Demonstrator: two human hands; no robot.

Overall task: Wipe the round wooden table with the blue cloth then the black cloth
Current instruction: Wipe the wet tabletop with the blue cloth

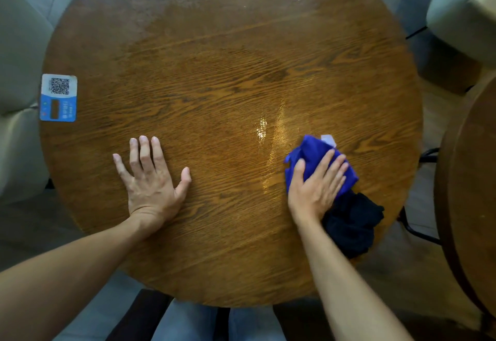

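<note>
The round wooden table (214, 86) fills the view, with a wet shiny streak near its middle right. My right hand (315, 187) presses flat on the bunched blue cloth (311, 150) at the table's right side; a white tag sticks out of the cloth's far end. The black cloth (351, 222) lies crumpled right behind the blue one, near the table's right edge, touching it. My left hand (151, 179) rests palm down on bare wood at the near left, fingers spread, holding nothing.
A blue and white QR-code sticker (58, 97) sits at the table's left edge. Pale upholstered seats (18, 72) stand at the left and the top right (467, 8). A second dark wooden table (472, 193) borders the right side. My knees show below the near edge.
</note>
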